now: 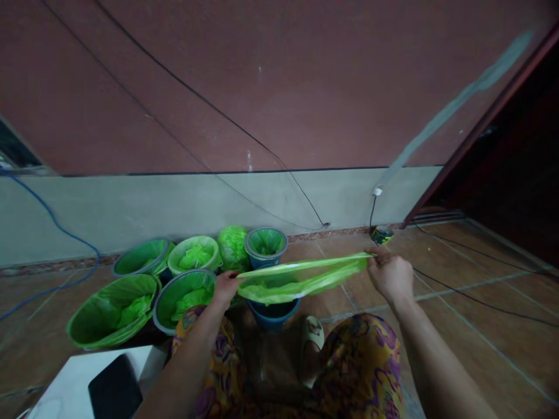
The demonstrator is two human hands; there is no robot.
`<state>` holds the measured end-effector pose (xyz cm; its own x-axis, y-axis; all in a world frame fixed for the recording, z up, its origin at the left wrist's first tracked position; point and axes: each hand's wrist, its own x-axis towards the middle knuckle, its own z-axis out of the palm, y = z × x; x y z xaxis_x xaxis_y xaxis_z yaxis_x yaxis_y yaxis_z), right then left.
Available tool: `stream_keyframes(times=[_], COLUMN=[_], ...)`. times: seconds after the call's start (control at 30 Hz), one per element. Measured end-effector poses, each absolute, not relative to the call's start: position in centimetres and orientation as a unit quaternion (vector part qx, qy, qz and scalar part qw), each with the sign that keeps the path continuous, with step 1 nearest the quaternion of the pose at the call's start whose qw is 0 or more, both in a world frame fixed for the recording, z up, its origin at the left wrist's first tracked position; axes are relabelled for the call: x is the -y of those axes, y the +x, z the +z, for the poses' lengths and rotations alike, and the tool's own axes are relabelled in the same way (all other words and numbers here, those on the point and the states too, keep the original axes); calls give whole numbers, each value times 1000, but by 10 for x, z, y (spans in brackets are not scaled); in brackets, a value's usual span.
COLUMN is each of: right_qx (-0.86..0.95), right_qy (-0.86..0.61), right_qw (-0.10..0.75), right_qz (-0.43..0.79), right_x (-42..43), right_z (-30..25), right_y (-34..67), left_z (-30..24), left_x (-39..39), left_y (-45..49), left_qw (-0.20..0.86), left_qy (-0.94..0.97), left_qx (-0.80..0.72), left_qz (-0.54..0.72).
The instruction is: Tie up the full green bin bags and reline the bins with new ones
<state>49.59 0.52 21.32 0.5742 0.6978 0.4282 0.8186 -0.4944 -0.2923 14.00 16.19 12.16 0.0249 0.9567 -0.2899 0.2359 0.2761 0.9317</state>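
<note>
Green thin plastic bag (314,285), prob. v. light, limp, slippery, easy to tear; best held by the rim. L hand (227,288) pinched on one end of it, R hand (388,272) closed on the other. Bag's stretched btwn them, mouth spread, above blue bucket (271,322); can't tell if touching. Other lined buckets (89,308) to L, wall (305,87) behind.

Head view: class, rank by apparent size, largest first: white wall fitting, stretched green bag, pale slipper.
1. Stretched green bag, spanning between both hands
2. Pale slipper
3. White wall fitting
</note>
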Motion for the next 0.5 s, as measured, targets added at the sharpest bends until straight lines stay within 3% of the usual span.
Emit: stream_keyframes(times=[0.07, 0.17, 0.27, 0.33, 0.4, 0.47, 0.5], right_qx=[429, 400, 352, 306, 276, 374, 440], right_qy=[-853, -786, -648, -555, -536, -678, -753], right_qw=[275, 454, 634, 694, 692, 580, 468], right_qz=[-112, -125, -232, -340, -397, -253, -139], right_x=[-8, -7, 1, 8, 15, 22, 24], right_z=[228, 271, 311, 312, 283, 229, 198], right_y=[501, 503, 496, 490, 487, 486, 486], left_z=[148, 221, 295, 314, 296, 251, 224], left_x=[-169, -175, -170, -165, -165, -171, -175], left_y=[137, 128, 115, 107, 103, 103, 104], left_qw=[575, 678, 634, 580, 505, 418, 358], left_qy=[464, 440, 471, 511, 565, 616, 632], left_qx=[-570, -387, -263, -248, -301, -392, -448], left_qz=[359, 444, 554, 585, 579, 540, 521])
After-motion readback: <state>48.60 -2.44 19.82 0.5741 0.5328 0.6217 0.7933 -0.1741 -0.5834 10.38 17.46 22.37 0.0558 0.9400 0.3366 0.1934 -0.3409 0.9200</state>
